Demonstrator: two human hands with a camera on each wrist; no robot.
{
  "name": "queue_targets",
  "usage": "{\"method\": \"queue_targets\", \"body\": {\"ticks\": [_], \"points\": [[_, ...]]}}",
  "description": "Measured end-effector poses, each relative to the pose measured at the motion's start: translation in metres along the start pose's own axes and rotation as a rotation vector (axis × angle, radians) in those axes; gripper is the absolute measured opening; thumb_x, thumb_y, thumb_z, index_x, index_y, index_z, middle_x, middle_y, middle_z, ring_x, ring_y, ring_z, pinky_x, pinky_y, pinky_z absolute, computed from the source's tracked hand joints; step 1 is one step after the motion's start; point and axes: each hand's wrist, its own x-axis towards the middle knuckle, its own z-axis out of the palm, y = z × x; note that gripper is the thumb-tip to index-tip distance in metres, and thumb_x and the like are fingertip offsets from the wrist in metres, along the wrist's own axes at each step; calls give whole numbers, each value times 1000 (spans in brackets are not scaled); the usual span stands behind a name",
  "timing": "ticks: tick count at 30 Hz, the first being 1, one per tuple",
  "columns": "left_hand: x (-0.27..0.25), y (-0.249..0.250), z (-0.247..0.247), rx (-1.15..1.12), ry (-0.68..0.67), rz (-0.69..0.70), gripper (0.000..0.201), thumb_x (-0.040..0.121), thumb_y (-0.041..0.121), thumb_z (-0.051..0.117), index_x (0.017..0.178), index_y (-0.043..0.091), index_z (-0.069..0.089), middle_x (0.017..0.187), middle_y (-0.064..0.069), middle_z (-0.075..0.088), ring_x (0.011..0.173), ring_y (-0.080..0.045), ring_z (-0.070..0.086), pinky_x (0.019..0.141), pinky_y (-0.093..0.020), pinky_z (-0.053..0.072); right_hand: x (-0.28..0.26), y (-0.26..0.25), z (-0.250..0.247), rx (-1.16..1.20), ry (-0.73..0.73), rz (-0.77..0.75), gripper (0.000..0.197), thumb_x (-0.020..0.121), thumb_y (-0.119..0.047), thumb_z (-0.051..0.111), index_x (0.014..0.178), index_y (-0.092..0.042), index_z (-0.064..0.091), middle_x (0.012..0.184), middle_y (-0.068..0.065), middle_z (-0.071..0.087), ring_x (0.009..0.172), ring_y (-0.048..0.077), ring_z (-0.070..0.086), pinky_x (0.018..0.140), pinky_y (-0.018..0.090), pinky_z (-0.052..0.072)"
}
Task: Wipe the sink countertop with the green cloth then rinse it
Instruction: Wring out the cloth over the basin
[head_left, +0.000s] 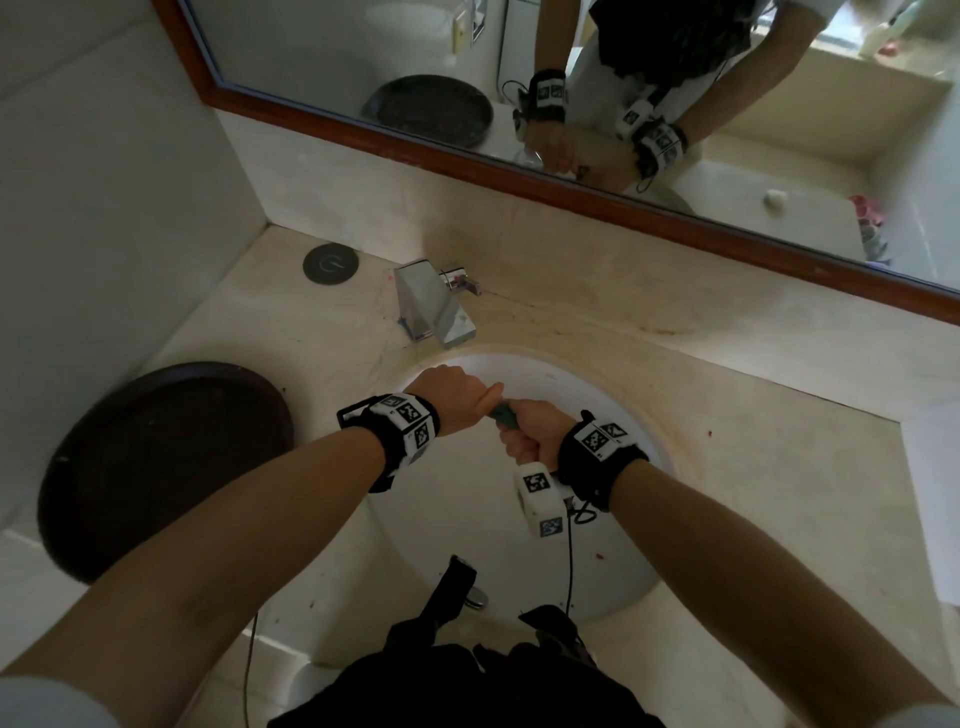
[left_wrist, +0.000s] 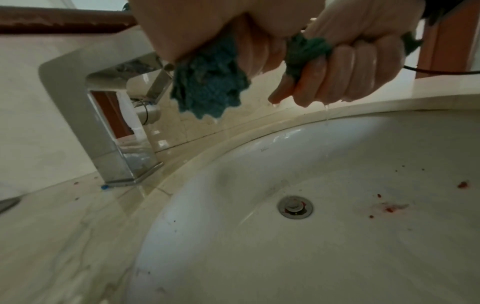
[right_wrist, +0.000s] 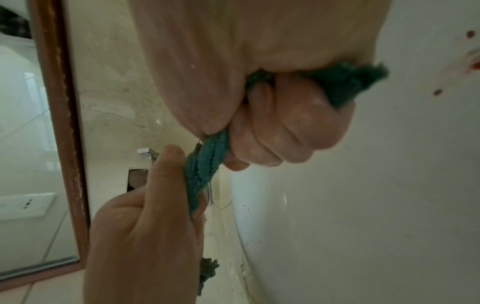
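Observation:
The green cloth (head_left: 503, 414) is twisted into a tight rope above the white sink basin (head_left: 613, 415). My left hand (head_left: 452, 391) grips one end and my right hand (head_left: 527, 434) grips the other, both fists curled round it. In the left wrist view a bunched end of the green cloth (left_wrist: 210, 86) hangs below my left hand (left_wrist: 221, 41), and water drips from my right hand (left_wrist: 350, 67) into the sink basin (left_wrist: 311, 257). The right wrist view shows the twisted cloth (right_wrist: 205, 170) running between my right hand (right_wrist: 280, 127) and my left hand (right_wrist: 145, 236).
A chrome faucet (head_left: 434, 306) stands at the basin's far left rim on the beige marble countertop (head_left: 727, 379). A dark round tray (head_left: 156, 467) lies at left, a round black disc (head_left: 330, 263) behind it. Red specks dot the basin near the drain (left_wrist: 295, 207). A wood-framed mirror (head_left: 571, 197) runs along the back.

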Motion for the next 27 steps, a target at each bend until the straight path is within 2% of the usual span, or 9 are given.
{"method": "queue_targets", "body": {"ticks": [2,4,9,13,16,19,23,27], "points": [[-1,-2,3,-64,22,-13,61,102,47,20,74,11,61,68,-7,54,65,-25,49,68,-33,44,-1,1,-3,-45,8,-16,45,100,-39,41,60,-19,42,44,-4,32,33,9,23,35,15,19],[-4,-1,5,-94,45,-9,58,102,47,22,71,13,58,62,-5,50,62,-24,47,63,-31,41,-2,2,-5,-61,29,-31,46,99,-42,43,59,-20,41,46,-3,31,35,9,22,36,15,18],[-8,8,-2,-24,72,-18,60,101,49,23,64,12,53,54,-2,43,55,-21,43,59,-31,37,-5,4,-4,-133,128,-52,41,98,-27,46,59,-15,43,44,1,39,33,13,30,40,20,24],[-5,21,-12,0,100,-32,58,101,46,27,66,8,53,55,-3,41,59,-22,42,58,-31,34,-9,1,-7,-55,111,-90,40,98,-14,41,58,-14,41,41,-1,38,32,11,29,41,22,25],[-5,24,-15,40,112,-13,57,102,44,27,66,7,52,55,-4,42,59,-22,41,57,-30,33,-15,2,-8,12,68,-98,41,100,-12,37,59,-15,39,36,-4,36,29,9,28,36,18,25],[-6,26,-15,62,142,10,57,102,44,26,64,9,50,53,-3,40,54,-21,38,56,-31,34,-20,4,-9,59,55,-119,41,102,-19,38,61,-14,41,35,-5,36,27,7,29,33,15,26],[-9,23,-8,-6,151,-16,56,101,47,25,65,13,50,55,-1,41,58,-23,45,63,-34,43,-26,9,-22,98,26,-114,36,101,-38,42,75,-14,48,41,-2,39,32,10,27,38,18,19],[-11,15,0,-54,94,-47,57,100,54,24,68,16,52,60,-4,46,60,-24,49,58,-30,36,-43,16,-33,124,67,-116,31,99,-36,50,95,-6,54,56,9,54,32,13,43,32,16,30]]}}
